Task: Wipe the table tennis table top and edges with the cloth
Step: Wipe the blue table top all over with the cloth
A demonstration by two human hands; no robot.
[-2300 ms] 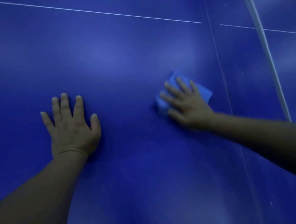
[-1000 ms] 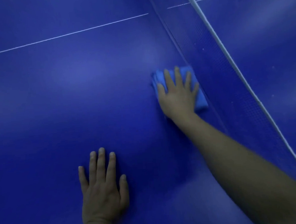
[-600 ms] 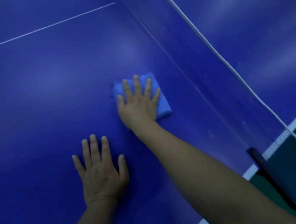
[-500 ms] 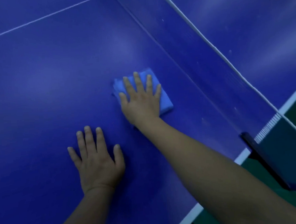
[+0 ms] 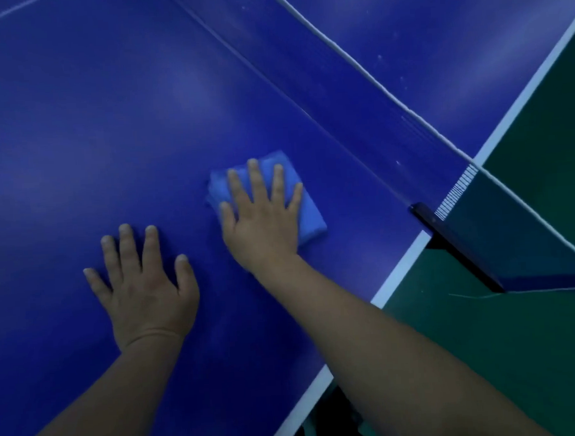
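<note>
The dark blue table tennis table top (image 5: 92, 134) fills most of the view. A folded light blue cloth (image 5: 307, 210) lies on it a short way from the net. My right hand (image 5: 263, 219) presses flat on the cloth with straight, spread fingers and covers most of it. My left hand (image 5: 143, 285) rests flat on the bare table top to the left of the cloth, fingers spread, holding nothing. The table's white side edge (image 5: 399, 272) runs diagonally at the right of my right forearm.
The net (image 5: 339, 91) with its white top band crosses diagonally from top centre to the right. Its black post clamp (image 5: 454, 245) grips the table edge. Green floor (image 5: 520, 355) lies beyond the edge at the right.
My right hand has slid the cloth along the table from beside the net back toward my left hand and the side edge. The view has swung right, bringing edge, clamp and floor into sight.
</note>
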